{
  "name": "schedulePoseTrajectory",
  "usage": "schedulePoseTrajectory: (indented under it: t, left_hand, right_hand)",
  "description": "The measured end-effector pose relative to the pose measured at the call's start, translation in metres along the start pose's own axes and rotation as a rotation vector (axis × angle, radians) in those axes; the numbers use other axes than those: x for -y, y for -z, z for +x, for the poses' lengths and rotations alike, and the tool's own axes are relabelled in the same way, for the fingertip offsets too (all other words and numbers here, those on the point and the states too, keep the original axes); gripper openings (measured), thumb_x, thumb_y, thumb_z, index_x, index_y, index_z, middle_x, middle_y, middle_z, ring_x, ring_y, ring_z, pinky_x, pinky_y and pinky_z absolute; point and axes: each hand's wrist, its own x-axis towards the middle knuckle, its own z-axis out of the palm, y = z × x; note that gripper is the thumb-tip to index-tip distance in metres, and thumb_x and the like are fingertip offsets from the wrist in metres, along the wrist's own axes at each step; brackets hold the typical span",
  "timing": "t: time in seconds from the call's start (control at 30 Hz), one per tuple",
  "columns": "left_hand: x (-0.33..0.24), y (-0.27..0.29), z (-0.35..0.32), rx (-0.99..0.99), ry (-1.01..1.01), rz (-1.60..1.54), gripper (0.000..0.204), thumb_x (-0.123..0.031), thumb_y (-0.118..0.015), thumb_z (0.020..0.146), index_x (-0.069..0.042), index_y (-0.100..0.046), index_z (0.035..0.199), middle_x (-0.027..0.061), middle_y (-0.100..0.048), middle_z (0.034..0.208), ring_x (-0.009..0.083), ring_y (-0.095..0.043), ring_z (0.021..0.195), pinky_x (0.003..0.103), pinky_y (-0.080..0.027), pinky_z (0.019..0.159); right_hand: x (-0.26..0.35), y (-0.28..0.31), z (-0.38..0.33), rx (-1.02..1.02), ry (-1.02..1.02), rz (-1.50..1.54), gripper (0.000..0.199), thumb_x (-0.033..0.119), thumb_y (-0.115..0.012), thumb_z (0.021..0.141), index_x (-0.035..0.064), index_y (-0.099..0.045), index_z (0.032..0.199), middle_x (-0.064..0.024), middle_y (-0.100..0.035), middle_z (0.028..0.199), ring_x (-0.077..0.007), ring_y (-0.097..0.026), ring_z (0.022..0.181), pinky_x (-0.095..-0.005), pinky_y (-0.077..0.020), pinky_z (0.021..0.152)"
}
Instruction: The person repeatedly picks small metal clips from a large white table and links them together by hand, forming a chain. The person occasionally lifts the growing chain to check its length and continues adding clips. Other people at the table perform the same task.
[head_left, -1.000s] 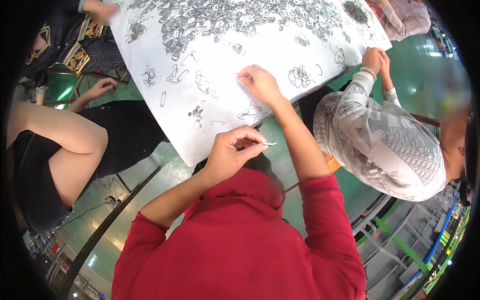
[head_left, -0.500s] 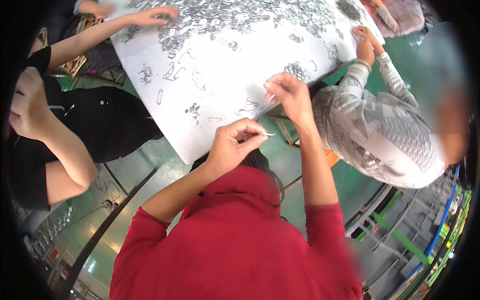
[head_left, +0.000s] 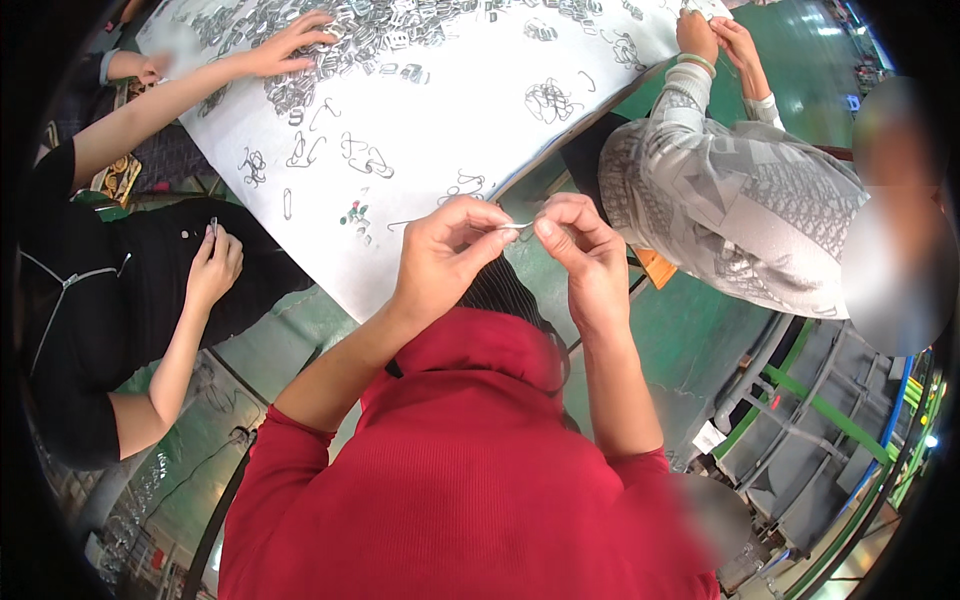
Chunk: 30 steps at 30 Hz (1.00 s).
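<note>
My left hand [head_left: 440, 250] is closed in a pinch on a small, slim silver metal piece [head_left: 516, 226], held in the air just off the near corner of the white-topped table [head_left: 450, 125]. My right hand [head_left: 592, 265] is also pinched, its thumb and fingertips right beside the piece's free end. Whatever sits between those right fingertips is too small to make out. On the table just beyond my hands lie thin wire hooks [head_left: 466, 185] and a little cluster of red, green and pale bits [head_left: 354, 213].
A large heap of metal buckles [head_left: 385, 30] covers the far table. A tangle of wire hooks [head_left: 550, 100] lies near its right edge. A co-worker in black [head_left: 130, 300] reaches in from the left; another in patterned grey [head_left: 720, 190] works at the right.
My right hand has come down from over the table to meet the piece in my left. My view has shifted, and the black-clad co-worker's near hand has lowered.
</note>
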Motion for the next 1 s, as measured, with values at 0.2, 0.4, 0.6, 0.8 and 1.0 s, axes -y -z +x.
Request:
schedulePoseTrajectory:
  t: [0.2, 0.4, 0.6, 0.8, 1.0]
  left_hand:
    - [0.009, 0.024, 0.037, -0.044, -0.152, 0.384, 0.014, -0.009, -0.065, 0.084, 0.002, -0.066, 0.093, 0.0064, -0.067, 0.083, 0.009, -0.059, 0.071, 0.024, -0.048, 0.066]
    - [0.055, 0.138, 0.165, -0.287, -0.25, 1.187, 0.026, -0.005, -0.063, 0.079, -0.008, -0.064, 0.104, 0.0121, -0.065, 0.097, 0.0276, -0.062, 0.09, 0.035, -0.049, 0.079]
    - [0.057, 0.17, 0.221, -0.107, -0.046, 1.453, 0.036, -0.007, -0.069, 0.072, -0.007, -0.059, 0.107, 0.0154, -0.062, 0.103, 0.0305, -0.058, 0.101, 0.04, -0.047, 0.085]
    - [0.041, 0.171, 0.203, -0.004, 0.171, 1.282, 0.028, -0.015, -0.072, 0.072, -0.002, -0.064, 0.096, 0.0132, -0.066, 0.088, 0.0233, -0.063, 0.082, 0.033, -0.05, 0.072]
    - [0.009, 0.077, 0.094, 0.105, 0.196, 0.404, 0.017, -0.016, -0.065, 0.084, -0.003, -0.068, 0.094, 0.0043, -0.066, 0.083, 0.0083, -0.058, 0.072, 0.022, -0.045, 0.062]
  right_hand:
    - [-0.006, -0.003, 0.005, -0.067, 0.227, -0.014, 0.009, 0.002, -0.069, 0.078, 0.0029, -0.063, 0.084, -0.0041, -0.049, 0.098, -0.0128, -0.049, 0.091, -0.0257, -0.0414, 0.077]
    - [-0.003, 0.005, 0.003, -0.019, 0.272, -0.206, 0.01, 0.003, -0.071, 0.075, 0.0044, -0.064, 0.081, -0.0035, -0.049, 0.096, -0.0128, -0.047, 0.085, -0.0257, -0.0396, 0.072]
    - [-0.007, 0.009, 0.003, 0.041, 0.241, -0.166, 0.01, 0.0, -0.07, 0.076, 0.0048, -0.065, 0.084, -0.0033, -0.052, 0.092, -0.0115, -0.05, 0.082, -0.0235, -0.0413, 0.067]
    - [-0.012, 0.003, -0.006, 0.096, 0.084, 0.048, 0.006, 0.0, -0.062, 0.084, 0.002, -0.061, 0.09, -0.0083, -0.06, 0.095, -0.0117, -0.06, 0.075, -0.0198, -0.0455, 0.061]
    - [-0.032, -0.007, -0.009, 0.082, 0.133, 0.107, 0.005, -0.001, -0.058, 0.087, -0.0011, -0.058, 0.093, -0.0091, -0.064, 0.09, -0.0157, -0.065, 0.079, -0.0224, -0.0505, 0.063]
